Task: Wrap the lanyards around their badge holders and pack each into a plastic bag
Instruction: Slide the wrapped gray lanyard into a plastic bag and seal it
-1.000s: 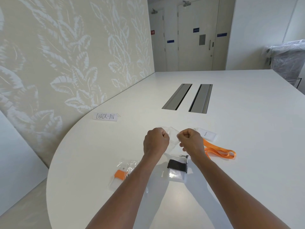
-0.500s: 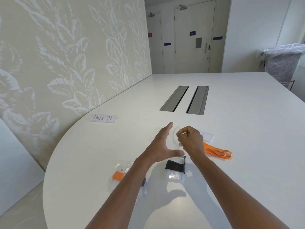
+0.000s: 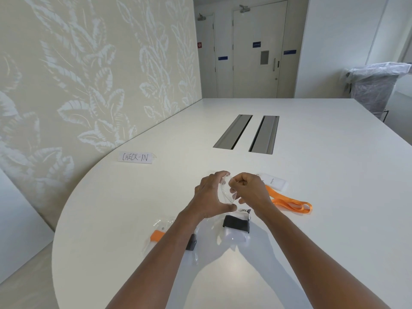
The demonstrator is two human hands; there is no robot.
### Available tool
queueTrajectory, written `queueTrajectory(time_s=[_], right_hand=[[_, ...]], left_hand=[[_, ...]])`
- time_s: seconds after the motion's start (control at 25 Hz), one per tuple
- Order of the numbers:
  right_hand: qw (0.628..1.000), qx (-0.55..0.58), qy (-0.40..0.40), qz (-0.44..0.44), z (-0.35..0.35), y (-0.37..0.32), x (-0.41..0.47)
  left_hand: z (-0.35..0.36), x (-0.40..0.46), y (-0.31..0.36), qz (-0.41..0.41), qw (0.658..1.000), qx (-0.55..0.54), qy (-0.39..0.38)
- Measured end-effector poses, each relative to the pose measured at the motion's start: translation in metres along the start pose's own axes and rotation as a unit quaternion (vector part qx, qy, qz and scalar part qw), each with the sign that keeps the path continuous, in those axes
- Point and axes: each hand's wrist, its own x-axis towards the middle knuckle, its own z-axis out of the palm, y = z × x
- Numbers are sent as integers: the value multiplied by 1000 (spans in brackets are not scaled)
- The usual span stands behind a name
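Pinching a clear plastic bag (image 3: 225,192), both hands (image 3: 211,195) (image 3: 249,190) work beyond a "CHECK-IN" card (image 3: 135,157).

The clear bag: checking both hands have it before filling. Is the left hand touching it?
Touching. The head view shows the left hand holding the clear bag between thumb and fingers.

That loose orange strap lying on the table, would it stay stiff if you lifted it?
Probably not: the orange lanyard lies in flat, folded loops, so it would likely droop. It looks thin, so probably light. The badge holder at its end may dangle.
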Motion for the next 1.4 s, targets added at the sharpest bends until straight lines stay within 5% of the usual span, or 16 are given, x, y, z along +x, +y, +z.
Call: queueTrajectory(time_s=[0.16, 0.32, 0.52, 0.72, 1.12, 1.4], right_hand=[[999, 27, -39, 13, -12, 10, 8], [991, -129, -31, 18, -30, 28, 17], [940, -301, -163, 9, -22, 36, 13], [878, -429, -210, 12, -9, 39, 7], [819, -469, -329, -32, 3, 27, 25], [836, -449, -314, -28, -4, 39, 27]], left_hand=[[-6, 3, -11, -9, 999, 31, -9], [-17, 6, -20, -37, 994, 89, -54], [-22, 6, -19, -57, 981, 156, -96], [-24, 2, -18, -53, 976, 184, -106], [-29, -3, -22, -57, 975, 189, -99], [-26, -5, -23, -64, 975, 188, -104]])
